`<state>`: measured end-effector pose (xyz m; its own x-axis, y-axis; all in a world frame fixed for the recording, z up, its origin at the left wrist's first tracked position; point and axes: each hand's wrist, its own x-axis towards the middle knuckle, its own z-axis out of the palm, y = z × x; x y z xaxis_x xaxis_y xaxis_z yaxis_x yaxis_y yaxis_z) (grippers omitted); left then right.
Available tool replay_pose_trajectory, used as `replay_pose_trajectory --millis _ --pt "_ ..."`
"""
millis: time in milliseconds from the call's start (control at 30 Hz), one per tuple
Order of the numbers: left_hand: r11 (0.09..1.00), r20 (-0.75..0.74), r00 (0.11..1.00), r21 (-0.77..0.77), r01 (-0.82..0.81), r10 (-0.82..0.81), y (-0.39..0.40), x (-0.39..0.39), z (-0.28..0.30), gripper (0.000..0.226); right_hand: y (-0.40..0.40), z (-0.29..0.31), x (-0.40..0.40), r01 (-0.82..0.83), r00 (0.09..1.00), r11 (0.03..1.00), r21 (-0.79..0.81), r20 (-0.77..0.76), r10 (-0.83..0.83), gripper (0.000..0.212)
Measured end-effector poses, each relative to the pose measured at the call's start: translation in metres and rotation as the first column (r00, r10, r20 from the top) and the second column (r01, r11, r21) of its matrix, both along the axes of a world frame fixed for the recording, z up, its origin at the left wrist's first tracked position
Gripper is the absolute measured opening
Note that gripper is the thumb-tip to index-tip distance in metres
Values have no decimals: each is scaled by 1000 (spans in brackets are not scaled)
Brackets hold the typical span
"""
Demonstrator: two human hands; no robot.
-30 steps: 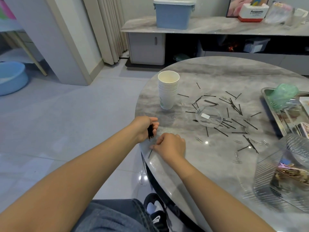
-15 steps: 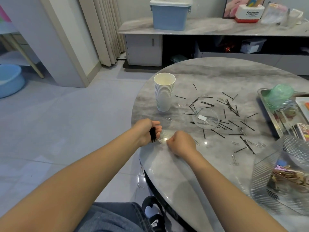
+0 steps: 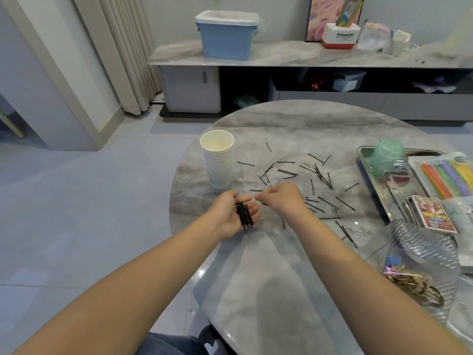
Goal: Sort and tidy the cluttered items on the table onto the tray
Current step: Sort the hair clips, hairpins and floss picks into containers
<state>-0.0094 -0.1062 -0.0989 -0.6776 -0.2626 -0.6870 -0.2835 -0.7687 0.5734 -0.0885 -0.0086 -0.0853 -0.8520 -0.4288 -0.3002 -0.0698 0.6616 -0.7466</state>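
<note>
The left hand (image 3: 231, 213) lay palm-up, cupping a bundle of pins (image 3: 244, 217) as a store. The right hand (image 3: 280, 198), just beside it, pinched something small, probably another pin. More pins (image 3: 323, 176) lay scattered beyond; the tray (image 3: 364, 160) stood farther right.

1 head view, looking forward-down, close over table (image 3: 256, 278)

Pale grey floor tiles (image 3: 76, 213) run to a white wall with cream pleated curtains (image 3: 122, 52), and along the far wall stands a low marble-topped sideboard (image 3: 294, 56) with a white cabinet door (image 3: 192, 88) and dark open shelves, bearing a blue lidded bin (image 3: 226, 34).
</note>
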Motion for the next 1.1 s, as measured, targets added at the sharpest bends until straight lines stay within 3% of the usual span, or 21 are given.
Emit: replay_pose_trajectory --millis 100,200,333,500,600,767,1000,1100 --pt "1000 18 1000 -15 -17 17 -1 -13 -3 28 -4 -4 -33 76 989 996 46 -134 -70 14" --pt "999 32 999 -40 -8 9 0 -21 -6 26 -14 -15 -55 -9 961 976 216 -269 68 21" --pt "998 35 999 -68 -6 9 -4 -28 -10 23 -34 -32 -73 -124 884 856 502 -336 326 57" --pt "997 53 998 -64 -34 37 -8 -32 -13 21 -52 -37 -84 -176 884 820 545 -279 375 94" --pt "997 41 998 -63 -36 39 -9 -39 -14 20 -54 -30 -95 -249 841 757 604 -253 479 69" --pt "997 42 999 -71 -19 22 -5 -50 -19 20 -37 -31 -101 -268 872 827 494 -240 426 64" --pt "995 65 998 -97 -6 13 -1 -55 -22 22 -22 -31 -103 -252 870 821 512 -251 424 10" --pt "995 65 998 -96 -4 10 0 -55 -23 20 -21 -30 -102 -300 847 793 530 -235 478 6"
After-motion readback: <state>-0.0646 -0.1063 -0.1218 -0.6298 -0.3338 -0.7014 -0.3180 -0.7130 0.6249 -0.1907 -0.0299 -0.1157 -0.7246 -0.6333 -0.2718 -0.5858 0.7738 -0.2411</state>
